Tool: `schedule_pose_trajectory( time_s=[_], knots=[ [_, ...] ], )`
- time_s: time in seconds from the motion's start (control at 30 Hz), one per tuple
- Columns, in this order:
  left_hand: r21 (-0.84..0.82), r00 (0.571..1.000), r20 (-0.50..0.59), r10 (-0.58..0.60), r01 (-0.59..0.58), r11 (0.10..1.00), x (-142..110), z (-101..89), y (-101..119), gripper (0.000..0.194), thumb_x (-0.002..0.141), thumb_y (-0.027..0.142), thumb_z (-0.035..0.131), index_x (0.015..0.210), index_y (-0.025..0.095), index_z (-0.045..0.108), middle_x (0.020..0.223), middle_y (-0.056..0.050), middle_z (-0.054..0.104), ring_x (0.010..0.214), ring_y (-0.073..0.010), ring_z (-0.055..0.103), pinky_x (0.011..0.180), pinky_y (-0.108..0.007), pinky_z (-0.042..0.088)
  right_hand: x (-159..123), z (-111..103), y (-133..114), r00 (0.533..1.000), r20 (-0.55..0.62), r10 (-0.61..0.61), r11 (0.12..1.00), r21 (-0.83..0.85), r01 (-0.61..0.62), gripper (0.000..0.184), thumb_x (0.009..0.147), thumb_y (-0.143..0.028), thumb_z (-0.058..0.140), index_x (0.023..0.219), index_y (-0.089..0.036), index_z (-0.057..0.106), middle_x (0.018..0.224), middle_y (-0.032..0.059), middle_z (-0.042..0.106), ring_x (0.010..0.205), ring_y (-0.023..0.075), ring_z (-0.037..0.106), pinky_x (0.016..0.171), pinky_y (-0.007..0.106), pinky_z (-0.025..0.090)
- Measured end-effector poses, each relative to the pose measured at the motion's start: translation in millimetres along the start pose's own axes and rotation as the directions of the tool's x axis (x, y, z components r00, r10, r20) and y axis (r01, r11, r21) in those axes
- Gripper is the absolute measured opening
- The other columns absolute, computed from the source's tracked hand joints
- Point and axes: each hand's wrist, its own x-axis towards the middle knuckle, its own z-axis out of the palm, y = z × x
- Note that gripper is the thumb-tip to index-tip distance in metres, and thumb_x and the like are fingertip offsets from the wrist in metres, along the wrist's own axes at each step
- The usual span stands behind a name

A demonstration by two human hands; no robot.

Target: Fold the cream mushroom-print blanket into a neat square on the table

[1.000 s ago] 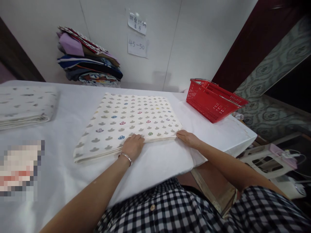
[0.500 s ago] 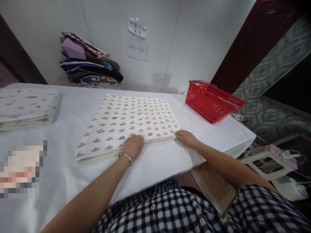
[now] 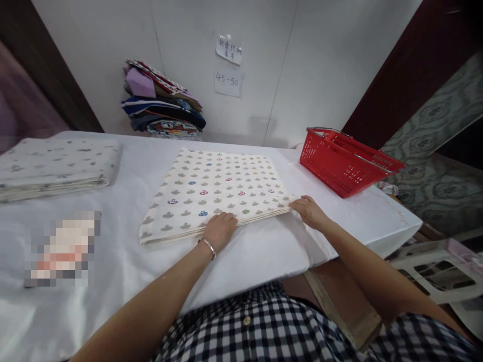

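A folded white cloth with rows of grey boat-like prints and a few coloured ones lies flat on the white-covered table. My left hand, a silver bracelet on its wrist, is closed over the middle of the cloth's near edge, fingers on top and thumb hidden. At the near right corner my right hand pinches the layered edge, its fingers bent. The layers show as thin stacked lines along the near side.
Another folded printed cloth lies at the left, with a blurred-out object before it. Piled fabrics stand against the wall, under and beside paper signs. A red basket sits at the back right. The table edge drops off right.
The view has turned slightly left, so everything appears shifted right. My right hand's fingers are more bent at the cloth's corner. My left hand stays at the near edge.
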Motion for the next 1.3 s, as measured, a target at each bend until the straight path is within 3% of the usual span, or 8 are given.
schedule_pose_trajectory(
  time_s=[0.2,0.4,0.6,0.83,1.0,1.17,1.3],
  knots=[
    [-0.003,0.999,-0.001,0.042,-0.042,0.999,-2.0,0.7,3.2,0.017,0.088,0.020,0.046,0.087,0.017,0.063,0.095,-0.006,0.060,0.089,-0.0205,0.050,0.072,-0.033,0.037,-12.8,11.5,-6.5,0.996,0.092,0.012,1.000,-0.001,-0.012,0.035,0.086,-0.010,0.036,0.110,-0.020,0.060,0.109,0.0088,0.064,0.101,0.0198,0.056,0.098,0.042,0.029],
    [-0.017,0.999,-0.017,0.042,-0.042,0.999,-1.3,2.6,2.1,0.014,0.087,0.021,0.049,0.083,0.017,0.062,0.091,-0.006,0.060,0.088,-0.0203,0.050,0.072,-0.033,0.038,-16.8,19.0,-20.2,1.000,0.026,0.003,0.998,-0.064,-0.002,0.033,0.089,-0.014,0.038,0.115,-0.019,0.057,0.114,0.0104,0.060,0.104,0.0221,0.052,0.090,0.039,0.035],
    [-0.035,0.999,0.017,0.037,-0.036,0.999,-1.0,0.3,1.6,0.015,0.087,0.021,0.049,0.085,0.017,0.063,0.090,-0.006,0.059,0.088,-0.0209,0.051,0.073,-0.034,0.039,-10.8,30.7,-40.3,0.997,-0.062,-0.049,0.996,-0.072,0.044,0.037,0.089,-0.011,0.037,0.121,-0.018,0.052,0.118,0.0112,0.058,0.112,0.0220,0.048,0.098,0.043,0.030],
    [-0.071,0.999,0.038,0.022,-0.019,0.997,-1.1,-5.5,2.6,0.018,0.088,0.024,0.047,0.087,0.017,0.063,0.092,-0.007,0.060,0.089,-0.0212,0.051,0.074,-0.035,0.038,6.2,27.8,-70.7,0.995,-0.088,-0.052,0.991,0.120,0.062,0.034,0.091,-0.020,0.038,0.123,-0.021,0.051,0.117,0.0107,0.059,0.109,0.0226,0.050,0.096,0.045,0.035],
    [-0.074,0.999,0.042,0.025,-0.022,0.997,-1.4,-5.0,2.4,0.018,0.088,0.023,0.046,0.088,0.019,0.063,0.093,-0.007,0.059,0.090,-0.0209,0.050,0.074,-0.034,0.037,19.6,24.4,-84.7,0.996,-0.093,0.013,0.944,0.329,0.019,0.029,0.092,-0.031,0.040,0.109,-0.023,0.062,0.110,0.0084,0.063,0.102,0.0205,0.056,0.090,0.039,0.042],
    [-0.049,0.998,0.021,0.054,-0.053,0.997,-1.9,0.4,2.3,0.017,0.087,0.020,0.046,0.086,0.018,0.062,0.090,-0.007,0.058,0.090,-0.0206,0.049,0.074,-0.034,0.038,44.9,19.9,-69.8,0.986,0.049,0.158,0.850,0.501,-0.162,0.027,0.090,-0.032,0.041,0.097,-0.024,0.066,0.097,0.0037,0.067,0.090,0.0177,0.060,0.078,0.030,0.046],
    [-0.027,0.997,-0.032,0.066,-0.066,0.997,-2.5,5.7,2.4,0.015,0.085,0.017,0.047,0.083,0.017,0.062,0.088,-0.007,0.057,0.089,-0.0204,0.049,0.073,-0.033,0.038,76.7,17.7,-57.2,0.965,0.162,0.204,0.897,0.364,-0.251,0.020,0.085,-0.027,0.050,0.096,-0.022,0.066,0.096,0.0035,0.066,0.088,0.0174,0.060,0.077,0.027,0.043]
  ],
)
